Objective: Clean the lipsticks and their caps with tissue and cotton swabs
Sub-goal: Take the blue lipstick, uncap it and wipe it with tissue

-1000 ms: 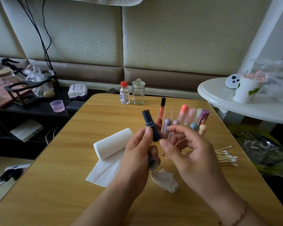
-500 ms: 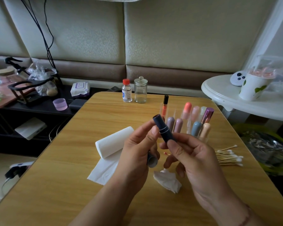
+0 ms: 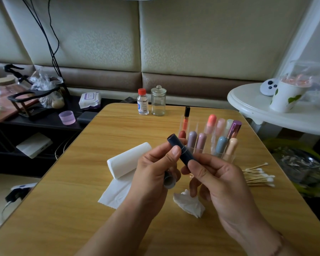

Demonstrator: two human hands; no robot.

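Both my thumbs pinch the dark blue lipstick tube (image 3: 181,151): left hand (image 3: 153,174) closed near its top with the cap (image 3: 168,181) tucked beneath, right hand (image 3: 218,180) gripping its base, crumpled tissue (image 3: 189,205) below.

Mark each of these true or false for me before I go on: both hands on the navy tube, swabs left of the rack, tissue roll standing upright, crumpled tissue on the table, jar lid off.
1. Both hands hold the navy tube. True: left hand and right hand both grip it.
2. The swabs lie left of the rack. False: they lie to its right.
3. The tissue roll stands upright. False: it lies on its side.
4. A crumpled tissue lies on the table. True.
5. The jar is open. False: its lid is on.
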